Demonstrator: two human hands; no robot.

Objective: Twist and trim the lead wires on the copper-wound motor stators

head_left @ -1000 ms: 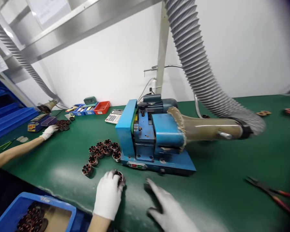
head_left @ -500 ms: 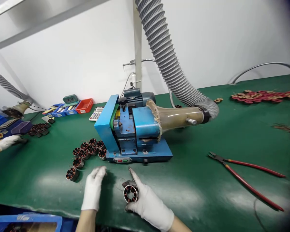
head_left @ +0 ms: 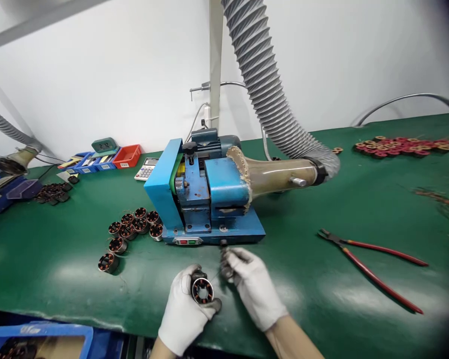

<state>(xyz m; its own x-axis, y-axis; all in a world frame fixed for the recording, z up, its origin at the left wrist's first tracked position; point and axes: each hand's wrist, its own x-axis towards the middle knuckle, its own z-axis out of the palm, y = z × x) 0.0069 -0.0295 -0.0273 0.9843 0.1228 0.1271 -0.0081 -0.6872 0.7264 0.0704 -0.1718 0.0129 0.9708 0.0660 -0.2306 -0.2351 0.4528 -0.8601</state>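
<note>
My left hand [head_left: 190, 305], in a white glove with blackened fingertips, is closed around a motor stator [head_left: 202, 291]. The stator is a silver ring with black and copper windings inside, its open face turned up towards me. Just to the right, my right hand [head_left: 243, 274], gloved the same way, has its dark fingertips pinched together. A fine wire seems to run from the stator to those fingers. More stators [head_left: 127, 231] stand grouped on the green table, left of my hands. Directly beyond my hands is a blue belt machine [head_left: 198, 199] with red and green buttons.
Red-handled cutters [head_left: 374, 269] lie open on the right. Red and tan rings [head_left: 400, 146] are heaped at the back right. A grey hose [head_left: 269, 94] joins the machine's duct. A blue bin [head_left: 41, 330] sits below the table edge, and a red tray [head_left: 127, 156] stands behind.
The stator has passed from my right hand to my left, which moved right to take it. My right hand moved up and right and closed its fingers. The other person's hand has left view.
</note>
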